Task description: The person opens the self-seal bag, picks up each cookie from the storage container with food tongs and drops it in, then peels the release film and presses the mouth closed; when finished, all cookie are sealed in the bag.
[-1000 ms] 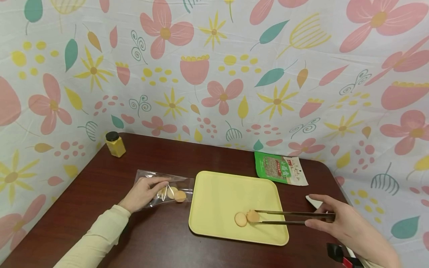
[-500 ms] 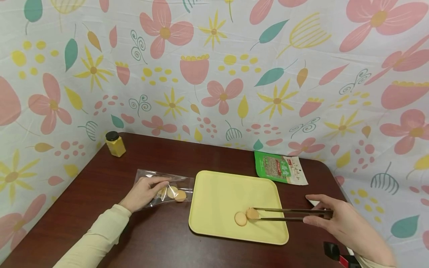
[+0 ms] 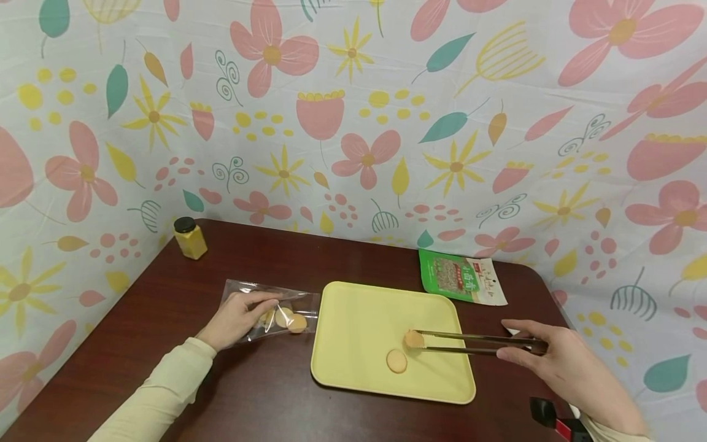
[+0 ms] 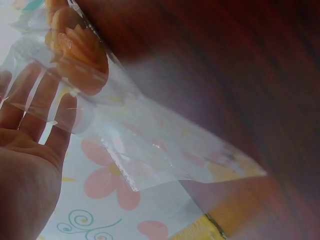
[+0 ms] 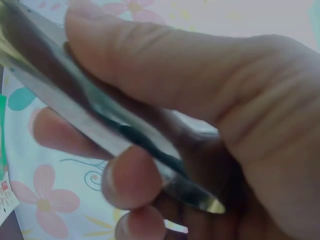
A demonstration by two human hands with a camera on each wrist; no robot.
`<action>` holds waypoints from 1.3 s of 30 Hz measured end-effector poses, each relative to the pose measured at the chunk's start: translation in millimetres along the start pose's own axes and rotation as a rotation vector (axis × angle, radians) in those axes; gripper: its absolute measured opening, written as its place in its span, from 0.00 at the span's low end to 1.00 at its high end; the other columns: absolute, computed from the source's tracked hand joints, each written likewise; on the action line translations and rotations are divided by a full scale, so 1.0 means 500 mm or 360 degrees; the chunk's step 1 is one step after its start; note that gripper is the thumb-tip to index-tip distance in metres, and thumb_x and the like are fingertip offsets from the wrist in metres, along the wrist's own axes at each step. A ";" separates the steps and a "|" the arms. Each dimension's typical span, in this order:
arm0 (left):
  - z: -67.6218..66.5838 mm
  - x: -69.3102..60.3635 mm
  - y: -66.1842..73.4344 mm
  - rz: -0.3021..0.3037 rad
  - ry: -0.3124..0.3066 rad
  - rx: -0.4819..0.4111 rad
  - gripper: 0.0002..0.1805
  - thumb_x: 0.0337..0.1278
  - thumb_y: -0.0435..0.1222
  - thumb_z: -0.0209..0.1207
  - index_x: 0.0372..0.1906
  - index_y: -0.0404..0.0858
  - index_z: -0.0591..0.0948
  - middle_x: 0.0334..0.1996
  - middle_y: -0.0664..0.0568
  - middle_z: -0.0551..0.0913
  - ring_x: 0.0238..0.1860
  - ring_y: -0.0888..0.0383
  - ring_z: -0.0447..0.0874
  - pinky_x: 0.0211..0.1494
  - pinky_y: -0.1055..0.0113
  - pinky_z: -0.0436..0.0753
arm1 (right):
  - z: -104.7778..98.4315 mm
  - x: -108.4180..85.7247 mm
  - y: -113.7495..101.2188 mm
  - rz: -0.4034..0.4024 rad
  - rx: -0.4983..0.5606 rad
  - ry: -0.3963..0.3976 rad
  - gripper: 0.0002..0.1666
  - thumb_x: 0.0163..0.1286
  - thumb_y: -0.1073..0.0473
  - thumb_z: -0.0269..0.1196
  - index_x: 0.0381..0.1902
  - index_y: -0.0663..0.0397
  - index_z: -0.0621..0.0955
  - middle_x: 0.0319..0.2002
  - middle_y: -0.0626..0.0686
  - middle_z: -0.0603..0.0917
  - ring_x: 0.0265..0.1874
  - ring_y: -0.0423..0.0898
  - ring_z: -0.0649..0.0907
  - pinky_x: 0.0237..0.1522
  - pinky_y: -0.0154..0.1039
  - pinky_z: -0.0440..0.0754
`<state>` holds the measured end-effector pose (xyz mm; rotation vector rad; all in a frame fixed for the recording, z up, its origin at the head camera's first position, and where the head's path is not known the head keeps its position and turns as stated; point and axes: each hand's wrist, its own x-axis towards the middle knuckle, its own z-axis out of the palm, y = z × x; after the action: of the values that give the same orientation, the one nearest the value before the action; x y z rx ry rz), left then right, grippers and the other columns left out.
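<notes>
My left hand (image 3: 243,314) holds a clear plastic bag (image 3: 304,302) with several round cookies (image 3: 284,317) inside, left of a yellow tray (image 3: 353,301). In the left wrist view its fingers (image 4: 64,115) show through the film; a swirled cookie (image 4: 82,55) sits above them. My right hand (image 3: 571,365) grips metal tongs (image 3: 469,336), thumb on one side and fingers on the other. Between the tips of the tongs is a round cookie (image 3: 413,339), over the tray. Another cookie (image 3: 396,361) lies flat on the tray, just below it.
At the back left corner of the dark wooden table (image 3: 265,393) stands a yellow jar (image 3: 191,239) with a black lid. Behind the tray lies a green and white pouch (image 3: 461,277). A white object (image 3: 516,333), mostly hidden, lies beside the right hand. Flowered cloth hangs behind.
The right hand and tongs have shifted slightly left and away from me, drawing the pinched cookie apart from the one on the tray. The left hand and bag stay in place.
</notes>
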<state>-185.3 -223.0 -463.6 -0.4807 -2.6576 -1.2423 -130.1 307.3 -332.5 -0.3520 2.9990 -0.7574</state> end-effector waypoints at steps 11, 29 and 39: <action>-0.006 -0.002 0.005 -0.0036 -0.0039 -0.0049 0.18 0.68 0.50 0.55 0.55 0.48 0.84 0.27 0.56 0.82 0.14 0.66 0.65 0.41 0.64 0.74 | 0.023 0.025 -0.025 -0.0177 0.0064 0.0144 0.24 0.59 0.46 0.71 0.52 0.45 0.82 0.35 0.41 0.85 0.22 0.36 0.78 0.22 0.34 0.73; 0.000 0.000 0.004 -0.0001 -0.0025 -0.0032 0.17 0.68 0.49 0.56 0.54 0.49 0.85 0.38 0.58 0.86 0.17 0.67 0.64 0.41 0.64 0.75 | 0.119 0.089 -0.084 -0.0541 0.0248 0.0297 0.19 0.58 0.51 0.72 0.49 0.44 0.84 0.36 0.39 0.85 0.20 0.35 0.78 0.23 0.32 0.75; 0.000 0.001 0.001 0.0064 0.0007 -0.0025 0.17 0.68 0.49 0.56 0.54 0.49 0.85 0.50 0.59 0.84 0.50 0.62 0.81 0.52 0.57 0.79 | 0.171 0.122 -0.122 -0.0623 0.0294 0.0325 0.19 0.58 0.49 0.72 0.48 0.38 0.84 0.38 0.35 0.84 0.20 0.34 0.74 0.22 0.32 0.73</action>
<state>-185.8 -222.5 -462.9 -0.5302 -2.6230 -1.2526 -169.7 201.5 -377.5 -0.9223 3.0436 -1.1541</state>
